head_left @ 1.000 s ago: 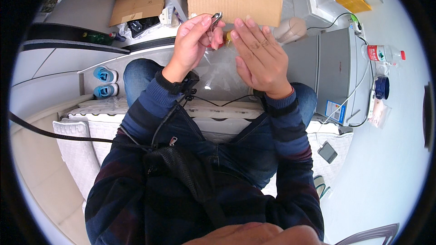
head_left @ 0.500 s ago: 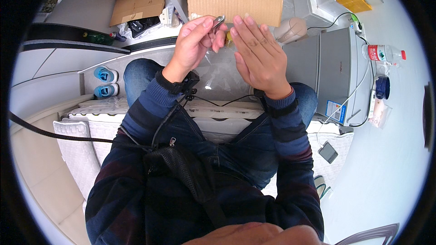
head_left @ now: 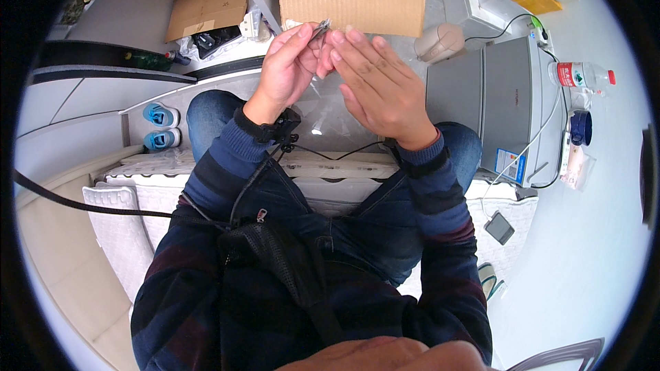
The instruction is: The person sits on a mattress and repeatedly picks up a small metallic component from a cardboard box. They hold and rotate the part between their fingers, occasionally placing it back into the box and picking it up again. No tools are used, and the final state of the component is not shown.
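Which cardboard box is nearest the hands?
The wide box right above the fingertips; its brown side faces the camera. The other box sits farther left, tilted, beyond the left hand.

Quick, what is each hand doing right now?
Left hand: closed, pinching a small metal clip at its fingertips.
Right hand: open, fingers straight, fingertips by the clip; contact cannot be told.

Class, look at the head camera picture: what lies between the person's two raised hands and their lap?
In the head view, a clear plastic bag hangs below the left hand and right hand, above the jeans; a thin black cable crosses beneath it.
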### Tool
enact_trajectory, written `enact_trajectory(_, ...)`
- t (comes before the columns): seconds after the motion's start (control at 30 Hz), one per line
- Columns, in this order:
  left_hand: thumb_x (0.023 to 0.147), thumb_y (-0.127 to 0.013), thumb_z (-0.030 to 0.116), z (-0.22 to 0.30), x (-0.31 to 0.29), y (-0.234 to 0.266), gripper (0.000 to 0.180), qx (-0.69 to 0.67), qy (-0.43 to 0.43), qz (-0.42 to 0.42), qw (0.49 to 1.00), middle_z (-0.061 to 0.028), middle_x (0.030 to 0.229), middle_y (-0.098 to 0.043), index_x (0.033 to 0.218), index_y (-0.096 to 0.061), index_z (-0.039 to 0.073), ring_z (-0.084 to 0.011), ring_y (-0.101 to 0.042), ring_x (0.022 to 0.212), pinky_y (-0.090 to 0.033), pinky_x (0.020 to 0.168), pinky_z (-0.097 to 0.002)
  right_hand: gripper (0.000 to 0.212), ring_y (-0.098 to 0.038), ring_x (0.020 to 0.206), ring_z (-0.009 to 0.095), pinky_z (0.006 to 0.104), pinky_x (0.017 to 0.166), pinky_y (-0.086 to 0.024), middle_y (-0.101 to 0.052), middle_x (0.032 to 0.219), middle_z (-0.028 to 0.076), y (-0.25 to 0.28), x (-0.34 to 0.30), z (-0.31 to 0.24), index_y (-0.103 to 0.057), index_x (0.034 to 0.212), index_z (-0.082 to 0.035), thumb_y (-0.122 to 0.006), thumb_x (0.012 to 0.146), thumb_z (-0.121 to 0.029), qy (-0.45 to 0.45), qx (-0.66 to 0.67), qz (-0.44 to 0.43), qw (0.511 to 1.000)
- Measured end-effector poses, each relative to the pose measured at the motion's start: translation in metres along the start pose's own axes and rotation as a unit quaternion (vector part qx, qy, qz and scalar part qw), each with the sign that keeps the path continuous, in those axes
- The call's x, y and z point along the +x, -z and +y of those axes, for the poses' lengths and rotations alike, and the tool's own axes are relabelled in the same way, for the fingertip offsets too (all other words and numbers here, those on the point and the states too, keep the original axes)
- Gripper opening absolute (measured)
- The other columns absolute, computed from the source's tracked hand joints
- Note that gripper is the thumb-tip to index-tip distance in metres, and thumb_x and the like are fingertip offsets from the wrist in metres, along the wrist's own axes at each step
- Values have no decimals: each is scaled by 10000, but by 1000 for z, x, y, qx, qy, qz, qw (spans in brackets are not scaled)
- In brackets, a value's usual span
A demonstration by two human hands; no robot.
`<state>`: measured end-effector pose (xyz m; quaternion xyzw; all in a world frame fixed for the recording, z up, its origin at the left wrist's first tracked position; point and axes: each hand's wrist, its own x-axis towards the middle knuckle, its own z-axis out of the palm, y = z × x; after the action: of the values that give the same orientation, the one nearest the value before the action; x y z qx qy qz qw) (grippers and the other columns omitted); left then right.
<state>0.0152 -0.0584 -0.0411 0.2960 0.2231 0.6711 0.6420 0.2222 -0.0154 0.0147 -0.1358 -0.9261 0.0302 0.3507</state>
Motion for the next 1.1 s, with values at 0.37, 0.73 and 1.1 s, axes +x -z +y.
enact_trajectory(0.37, 1157, -384, 370, -1, 7, 1, 392, -96, 8, -2, 995, -1, 773, -490, 1075, -587, 45, -147, -467, 746, -411, 747, -305, 281, -661, 1225, 304, 433, 1081, -487, -683, 1340, 197, -21, -25, 27, -684, 1245, 28, -539, 1048, -110, -230, 316, 109, 914)
enact_trajectory(0.73, 1158, -373, 372, 7, 11, 6, 363, -253, 6, -43, 967, 19, 759, -407, 1018, -517, 70, -132, -389, 717, -376, 715, -293, 298, -438, 728, 170, 330, 698, -374, -425, 774, 20, -28, -27, 40, -460, 838, -110, -480, 1089, -268, -340, 768, 251, 481)
enact_trajectory(1.1, 1162, -346, 366, 1, 11, 7, 371, -200, 14, -58, 978, 20, 741, -388, 996, -500, 72, -128, -370, 702, -364, 695, -291, 390, -358, 642, 151, 323, 644, -319, -359, 670, -17, -28, -32, 45, -420, 728, -145, -439, 1088, -295, -278, 882, 264, 274)
